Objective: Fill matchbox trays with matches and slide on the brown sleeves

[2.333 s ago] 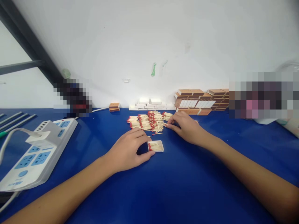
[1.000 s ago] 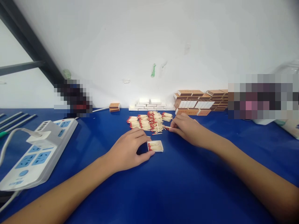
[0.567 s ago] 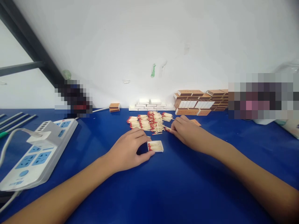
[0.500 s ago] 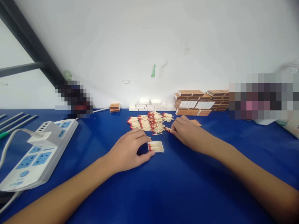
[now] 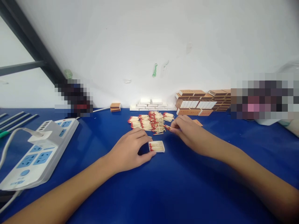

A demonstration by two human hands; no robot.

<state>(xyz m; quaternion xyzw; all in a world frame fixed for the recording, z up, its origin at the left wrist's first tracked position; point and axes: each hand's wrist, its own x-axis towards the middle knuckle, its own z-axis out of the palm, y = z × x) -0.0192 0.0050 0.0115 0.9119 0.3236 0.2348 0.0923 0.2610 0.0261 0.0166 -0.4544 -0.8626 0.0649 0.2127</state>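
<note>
My left hand (image 5: 132, 149) grips the left end of a small white matchbox tray (image 5: 162, 146) between thumb and finger, on the blue table. Several red-headed matches lie inside the tray, heads toward that hand. My right hand (image 5: 185, 132) is closed in a pinch on a few matches (image 5: 167, 127), their red heads pointing left. It is at the right edge of a large heap of loose matches (image 5: 151, 120). The orange piece of a matchbox (image 5: 197, 123) lies flat just behind the right hand, partly hidden by it.
White trays (image 5: 151, 105) are stacked against the wall. Orange-brown matchboxes (image 5: 196, 104) form a stack to their right, and a few more matchboxes (image 5: 115, 107) sit to the left. A power strip (image 5: 42, 155) with a plugged-in charger and cable lies on the left of the table (image 5: 149, 193).
My right hand has lifted the pinched matches slightly. The left hand keeps its grip on the tray. The whole view has shifted a little.
</note>
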